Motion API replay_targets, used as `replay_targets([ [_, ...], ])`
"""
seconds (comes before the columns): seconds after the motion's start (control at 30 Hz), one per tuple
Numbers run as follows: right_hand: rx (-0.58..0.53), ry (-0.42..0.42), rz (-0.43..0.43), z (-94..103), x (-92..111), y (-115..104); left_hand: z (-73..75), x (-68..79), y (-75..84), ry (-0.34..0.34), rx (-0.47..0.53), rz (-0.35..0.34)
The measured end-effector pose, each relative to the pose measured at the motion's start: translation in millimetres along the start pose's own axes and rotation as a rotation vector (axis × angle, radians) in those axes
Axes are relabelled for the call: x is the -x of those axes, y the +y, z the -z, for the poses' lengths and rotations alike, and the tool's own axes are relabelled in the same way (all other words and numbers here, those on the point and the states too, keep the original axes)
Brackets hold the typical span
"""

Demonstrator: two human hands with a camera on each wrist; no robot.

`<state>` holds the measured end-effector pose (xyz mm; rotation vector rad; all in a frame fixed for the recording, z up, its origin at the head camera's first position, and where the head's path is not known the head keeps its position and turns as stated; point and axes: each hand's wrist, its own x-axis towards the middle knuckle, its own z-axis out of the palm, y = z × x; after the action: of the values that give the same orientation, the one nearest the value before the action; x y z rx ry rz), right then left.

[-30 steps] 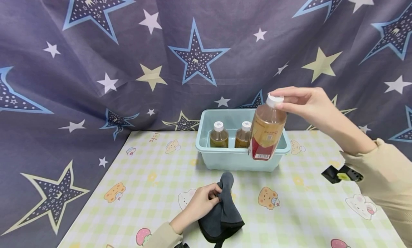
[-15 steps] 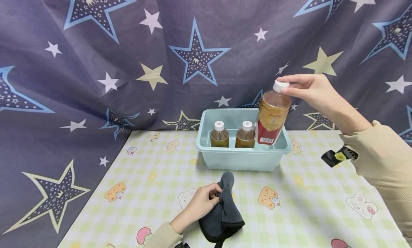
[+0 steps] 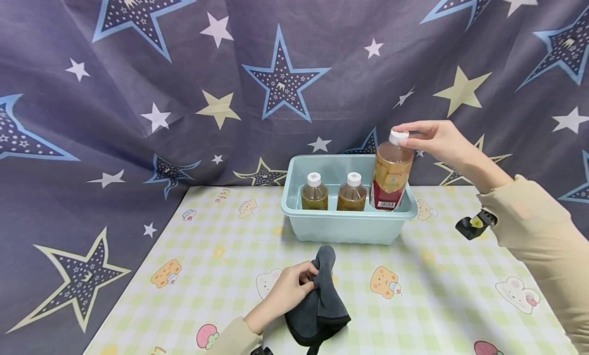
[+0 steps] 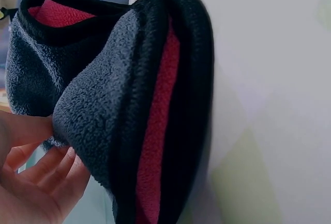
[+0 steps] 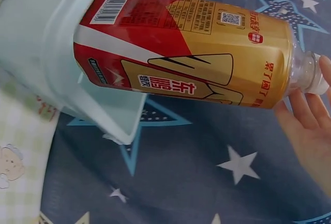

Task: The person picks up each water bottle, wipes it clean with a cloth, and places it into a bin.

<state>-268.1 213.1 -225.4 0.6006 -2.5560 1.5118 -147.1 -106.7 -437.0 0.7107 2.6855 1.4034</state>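
Observation:
My right hand (image 3: 434,137) pinches the white cap of a drink bottle (image 3: 392,173) with a gold and red label. The bottle leans slightly, its lower end inside the right part of a light blue plastic basin (image 3: 340,229). In the right wrist view the bottle (image 5: 186,48) shows its label and barcode; whether its base touches the basin floor cannot be seen. My left hand (image 3: 290,289) pinches a folded dark grey plush cloth (image 3: 319,306) on the table. The left wrist view shows the cloth (image 4: 98,84) with black edging and a red inner side.
Two similar white-capped bottles, one at left (image 3: 315,194) and one in the middle (image 3: 352,194), stand in the basin. The basin sits near the back of a table with a checked cloth (image 3: 221,273). A dark star-patterned curtain (image 3: 184,89) hangs behind.
My right hand has carried the bottle up and back over the basin's front rim, then lowered its base into the right side. The left hand and grey cloth have stayed put.

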Motion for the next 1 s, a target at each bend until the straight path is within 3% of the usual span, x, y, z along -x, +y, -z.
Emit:
replay_targets([
  [0.23, -0.03, -0.032, -0.013, -6.0, 2.2, 16.4, -0.5, -0.4, -1.4, -0.004, 0.005, -0.002],
  [0.47, 0.063, -0.029, -0.054, -13.5, 4.0, 30.4, -0.4, -0.2, -1.7, 0.003, -0.002, -0.002],
  [0.77, -0.009, -0.098, -0.088, -23.2, 6.1, 47.1, -0.7, 0.4, -1.1, 0.013, -0.008, -0.007],
  [1.0, 0.067, -0.14, -0.117, -27.9, 9.7, 56.3, -1.7, 1.3, 0.3, 0.014, -0.004, -0.003],
])
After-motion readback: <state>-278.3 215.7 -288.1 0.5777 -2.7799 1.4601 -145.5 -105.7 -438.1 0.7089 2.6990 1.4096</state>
